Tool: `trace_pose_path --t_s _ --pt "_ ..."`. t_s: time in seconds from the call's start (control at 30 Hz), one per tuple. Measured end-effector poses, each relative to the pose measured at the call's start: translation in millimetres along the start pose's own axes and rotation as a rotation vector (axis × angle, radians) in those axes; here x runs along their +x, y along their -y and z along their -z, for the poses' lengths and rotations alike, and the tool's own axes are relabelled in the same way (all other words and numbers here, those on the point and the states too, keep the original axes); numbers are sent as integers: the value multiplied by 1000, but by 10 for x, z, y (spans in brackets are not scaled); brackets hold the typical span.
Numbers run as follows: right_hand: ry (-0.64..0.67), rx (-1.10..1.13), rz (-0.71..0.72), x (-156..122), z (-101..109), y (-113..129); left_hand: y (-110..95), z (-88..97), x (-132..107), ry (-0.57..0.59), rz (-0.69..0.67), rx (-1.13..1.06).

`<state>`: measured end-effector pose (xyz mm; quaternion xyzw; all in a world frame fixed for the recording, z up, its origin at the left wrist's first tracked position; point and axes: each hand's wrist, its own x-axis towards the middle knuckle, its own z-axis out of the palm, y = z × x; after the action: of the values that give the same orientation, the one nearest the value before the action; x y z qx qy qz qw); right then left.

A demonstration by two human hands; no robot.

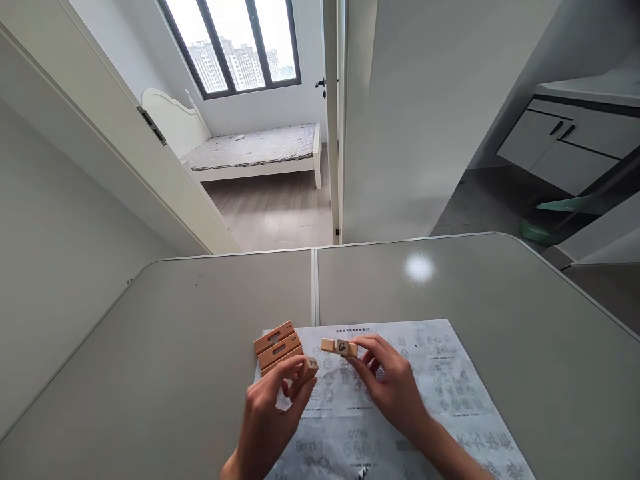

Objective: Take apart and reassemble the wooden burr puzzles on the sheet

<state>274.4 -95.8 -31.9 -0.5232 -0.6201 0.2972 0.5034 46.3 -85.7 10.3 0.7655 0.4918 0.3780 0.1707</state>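
My left hand (270, 417) pinches a small wooden puzzle piece (309, 368) between thumb and fingers, held upright just above the paper. My right hand (393, 387) grips one end of a flat wooden bar (339, 347) marked with a handwritten letter, held level over the sheet. Three more notched wooden bars (277, 345) lie side by side on the table to the left of the held pieces. Under both hands lies a printed instruction sheet (450, 380) with small diagrams.
The grey folding table (160, 347) has a centre seam (315, 287) and rounded corners. Beyond it an open doorway shows a bedroom with a bed (255, 153) and window. A white wall (425, 113) stands ahead and cabinets (565, 147) at right.
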Motion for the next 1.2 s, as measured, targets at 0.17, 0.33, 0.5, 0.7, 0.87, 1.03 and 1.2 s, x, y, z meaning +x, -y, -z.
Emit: trace_pose_path --t_s 0.17,0.33,0.5,0.7,0.87,1.03,1.2 --pt "-6 7 -5 -2 -1 0 122 172 -152 61 -175 188" --pt "21 23 -2 -6 7 1 223 202 -267 68 -230 307" --pt "32 53 -20 0 13 11 315 193 -344 61 -221 376" --pt "57 118 -50 15 27 11 386 209 -350 12 -206 442" --pt "153 181 -86 24 35 1 414 199 -341 -5 -190 466" --pt "258 223 -109 15 46 -32 243 102 -272 10 -182 362" --pt "350 329 -134 4 74 -65 -26 -21 -111 126 -129 170"
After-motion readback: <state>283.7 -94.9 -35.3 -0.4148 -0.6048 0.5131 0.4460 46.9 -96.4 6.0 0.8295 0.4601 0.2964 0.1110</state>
